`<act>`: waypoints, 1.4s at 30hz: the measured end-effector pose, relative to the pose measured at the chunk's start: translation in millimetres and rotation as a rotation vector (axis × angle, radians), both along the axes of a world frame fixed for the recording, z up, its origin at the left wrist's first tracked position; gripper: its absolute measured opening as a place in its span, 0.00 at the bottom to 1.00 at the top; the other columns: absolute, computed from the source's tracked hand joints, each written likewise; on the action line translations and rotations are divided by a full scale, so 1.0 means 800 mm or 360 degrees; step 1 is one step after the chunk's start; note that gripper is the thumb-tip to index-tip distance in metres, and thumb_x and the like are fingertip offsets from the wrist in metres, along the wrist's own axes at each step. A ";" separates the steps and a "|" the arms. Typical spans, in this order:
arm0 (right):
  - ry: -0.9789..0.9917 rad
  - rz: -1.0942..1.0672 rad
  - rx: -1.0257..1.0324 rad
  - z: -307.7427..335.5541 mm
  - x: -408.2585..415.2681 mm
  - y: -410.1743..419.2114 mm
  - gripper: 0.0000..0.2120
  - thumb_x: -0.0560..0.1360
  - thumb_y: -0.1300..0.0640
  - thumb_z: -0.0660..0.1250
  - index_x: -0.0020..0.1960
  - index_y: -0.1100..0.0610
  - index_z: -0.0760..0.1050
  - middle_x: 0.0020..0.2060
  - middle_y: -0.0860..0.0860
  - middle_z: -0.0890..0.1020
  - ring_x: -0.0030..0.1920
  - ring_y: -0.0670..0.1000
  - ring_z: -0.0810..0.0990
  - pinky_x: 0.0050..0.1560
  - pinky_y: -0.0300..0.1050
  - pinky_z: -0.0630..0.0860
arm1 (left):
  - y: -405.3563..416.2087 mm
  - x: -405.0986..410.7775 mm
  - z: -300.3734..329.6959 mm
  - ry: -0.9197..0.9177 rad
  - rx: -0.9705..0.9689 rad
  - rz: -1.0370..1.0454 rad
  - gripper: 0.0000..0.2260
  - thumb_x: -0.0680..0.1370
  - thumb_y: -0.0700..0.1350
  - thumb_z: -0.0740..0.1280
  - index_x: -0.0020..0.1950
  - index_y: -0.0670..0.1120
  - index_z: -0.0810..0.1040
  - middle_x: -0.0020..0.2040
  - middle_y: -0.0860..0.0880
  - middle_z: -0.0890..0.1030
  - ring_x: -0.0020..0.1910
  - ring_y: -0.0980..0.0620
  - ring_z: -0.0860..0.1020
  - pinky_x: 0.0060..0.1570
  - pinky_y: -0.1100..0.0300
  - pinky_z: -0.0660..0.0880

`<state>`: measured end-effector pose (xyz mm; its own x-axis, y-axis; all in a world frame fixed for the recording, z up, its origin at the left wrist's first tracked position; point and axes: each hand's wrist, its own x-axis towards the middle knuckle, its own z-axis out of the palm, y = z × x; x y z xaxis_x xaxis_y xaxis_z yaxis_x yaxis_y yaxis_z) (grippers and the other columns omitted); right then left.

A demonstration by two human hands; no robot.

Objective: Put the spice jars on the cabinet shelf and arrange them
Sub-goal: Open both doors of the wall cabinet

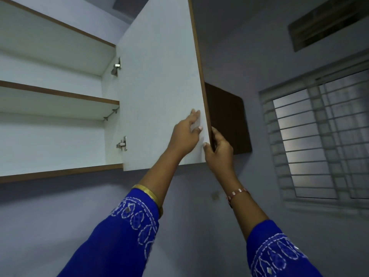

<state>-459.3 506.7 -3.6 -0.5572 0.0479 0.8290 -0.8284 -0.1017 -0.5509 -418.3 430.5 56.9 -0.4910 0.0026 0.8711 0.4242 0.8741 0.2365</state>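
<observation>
Both hands are working the white laminate cabinet door with brown edging (pixel 159 86): the left hand (pixel 186 134) is pressing flat, fingers straight, on its inner face; the right hand (pixel 218 148) is gripping its free edge. The white cabinet shelf (pixel 60 96) is lying bare; no spice jars are showing. Judged step: opening access; next, fetching jars.

Both arms reach up and forward in blue sleeves. The left hand (pixel 186 134) lies flat with straight fingers; the right hand (pixel 218 149) has its fingers and thumb curled in a grip.
</observation>
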 end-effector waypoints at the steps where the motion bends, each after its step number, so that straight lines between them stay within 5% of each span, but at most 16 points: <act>1: -0.0017 -0.0032 0.0013 0.001 -0.007 0.003 0.24 0.78 0.64 0.61 0.72 0.60 0.62 0.67 0.56 0.72 0.68 0.53 0.71 0.62 0.37 0.68 | 0.002 -0.009 -0.003 -0.0021 -0.0002 -0.0002 0.22 0.80 0.41 0.58 0.75 0.47 0.59 0.76 0.50 0.58 0.75 0.49 0.59 0.71 0.60 0.59; 14: -0.0063 -0.0124 -0.0026 -0.002 -0.019 -0.005 0.24 0.79 0.63 0.60 0.73 0.59 0.59 0.67 0.56 0.71 0.66 0.52 0.72 0.54 0.30 0.65 | 0.003 -0.032 -0.021 0.0122 -0.0009 -0.0005 0.23 0.80 0.39 0.57 0.75 0.46 0.58 0.77 0.49 0.57 0.76 0.50 0.56 0.71 0.60 0.57; 17: 0.0008 -0.0289 -0.0041 -0.006 -0.012 -0.013 0.23 0.79 0.63 0.59 0.73 0.60 0.60 0.67 0.57 0.72 0.65 0.52 0.73 0.60 0.35 0.69 | 0.002 -0.022 -0.026 0.0185 0.0147 -0.0094 0.19 0.80 0.39 0.57 0.72 0.44 0.65 0.74 0.48 0.64 0.74 0.50 0.63 0.68 0.64 0.60; 21: 0.0315 -0.0728 -0.0041 -0.015 0.004 -0.036 0.21 0.79 0.67 0.56 0.71 0.64 0.62 0.72 0.60 0.65 0.73 0.57 0.62 0.72 0.48 0.64 | -0.010 0.002 -0.037 0.0347 0.0210 -0.0094 0.17 0.80 0.37 0.57 0.68 0.42 0.70 0.69 0.46 0.72 0.70 0.50 0.69 0.62 0.74 0.60; 25: 0.0576 -0.0997 0.0012 -0.015 0.020 -0.084 0.24 0.72 0.72 0.61 0.68 0.67 0.67 0.67 0.64 0.70 0.70 0.64 0.67 0.69 0.54 0.62 | -0.048 0.042 -0.039 0.0575 0.0277 0.0078 0.16 0.79 0.35 0.56 0.66 0.41 0.73 0.65 0.45 0.76 0.67 0.51 0.72 0.61 0.75 0.61; 34: 0.0638 -0.0464 0.0133 -0.014 0.124 -0.211 0.23 0.78 0.57 0.52 0.70 0.66 0.64 0.70 0.63 0.67 0.72 0.62 0.63 0.72 0.55 0.59 | -0.188 0.175 -0.059 0.0722 0.0172 0.0654 0.17 0.77 0.36 0.56 0.64 0.41 0.75 0.63 0.45 0.78 0.65 0.50 0.74 0.62 0.70 0.66; 42: 0.0790 -0.0207 0.0274 -0.011 0.240 -0.341 0.27 0.77 0.51 0.48 0.70 0.65 0.64 0.70 0.62 0.67 0.72 0.62 0.63 0.72 0.54 0.57 | -0.310 0.326 -0.066 0.0680 0.0039 0.1166 0.18 0.77 0.38 0.55 0.65 0.41 0.74 0.64 0.44 0.77 0.66 0.48 0.73 0.68 0.53 0.68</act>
<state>-267.3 233.7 -12.5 -0.0951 -0.0692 0.9931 -0.9931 0.0760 -0.0899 -157.6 182.9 4.4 0.0100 -0.2092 0.9778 -0.1903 0.9596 0.2073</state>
